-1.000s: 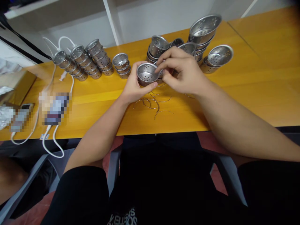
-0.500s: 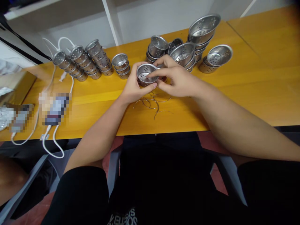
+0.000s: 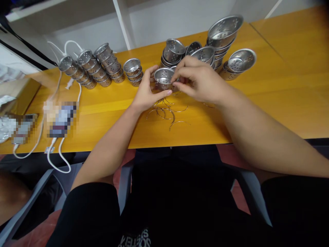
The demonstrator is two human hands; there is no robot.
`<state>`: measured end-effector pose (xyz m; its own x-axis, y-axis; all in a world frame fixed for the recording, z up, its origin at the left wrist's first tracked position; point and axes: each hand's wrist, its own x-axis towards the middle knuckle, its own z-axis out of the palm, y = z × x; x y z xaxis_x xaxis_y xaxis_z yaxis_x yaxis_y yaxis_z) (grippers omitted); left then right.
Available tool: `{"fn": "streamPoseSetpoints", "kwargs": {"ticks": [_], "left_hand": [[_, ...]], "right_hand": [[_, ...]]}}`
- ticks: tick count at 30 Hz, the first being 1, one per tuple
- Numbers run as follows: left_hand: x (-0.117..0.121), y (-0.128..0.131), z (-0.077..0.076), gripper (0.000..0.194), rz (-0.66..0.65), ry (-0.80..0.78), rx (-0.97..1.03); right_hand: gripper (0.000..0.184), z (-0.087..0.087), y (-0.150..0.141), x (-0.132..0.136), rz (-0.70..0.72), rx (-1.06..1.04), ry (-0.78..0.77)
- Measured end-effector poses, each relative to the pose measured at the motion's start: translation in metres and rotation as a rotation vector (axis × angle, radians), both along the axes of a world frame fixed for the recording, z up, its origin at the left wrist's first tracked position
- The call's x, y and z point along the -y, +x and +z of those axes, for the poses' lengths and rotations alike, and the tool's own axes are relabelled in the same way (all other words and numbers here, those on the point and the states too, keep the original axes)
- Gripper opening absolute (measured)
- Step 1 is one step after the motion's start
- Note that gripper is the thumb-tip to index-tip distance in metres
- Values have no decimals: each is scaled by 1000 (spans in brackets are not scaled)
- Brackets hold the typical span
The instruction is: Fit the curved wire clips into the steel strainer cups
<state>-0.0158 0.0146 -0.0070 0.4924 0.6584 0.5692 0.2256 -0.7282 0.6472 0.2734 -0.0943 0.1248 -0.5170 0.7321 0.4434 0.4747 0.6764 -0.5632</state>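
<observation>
Steel cup (image 3: 162, 76) at a yellow bench (image 3: 205, 132)

The left hand (image 3: 146, 93) spreads open around the cup. The right hand (image 3: 200, 80) is pinched at its rim; whether it holds anything cannot be told. Wires (image 3: 173, 118) lie nearer the viewer.

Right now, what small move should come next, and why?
I'd perhaps steady the small perforated cup with the left hand: its thumb and fingers spread around the cup's left side, while the right hand has its fingertips at the right rim and could nudge it.

Wires (image 3: 173, 118) lie before the cup (image 3: 163, 74), 4 cup stacks (image 3: 113, 66) left.
</observation>
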Motion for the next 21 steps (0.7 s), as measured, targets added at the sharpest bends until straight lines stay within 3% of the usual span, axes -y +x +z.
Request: {"fn": "streamPoseSetpoints", "kwargs": {"ticks": [4, 10, 15, 21], "left_hand": [[-1, -1, -6, 138, 28, -91, 29], [7, -2, 2, 127, 32, -113, -28], [6, -2, 1, 125, 10, -126, -46], [4, 0, -5, 131, 14, -161, -17]], "right_hand": [[39, 11, 3, 5, -141, -24, -31], [44, 20, 8, 7, -214, 26, -14], [47, 14, 11, 3, -175, 125, -1], [36, 0, 9, 0, -287, 290, 112]]}}
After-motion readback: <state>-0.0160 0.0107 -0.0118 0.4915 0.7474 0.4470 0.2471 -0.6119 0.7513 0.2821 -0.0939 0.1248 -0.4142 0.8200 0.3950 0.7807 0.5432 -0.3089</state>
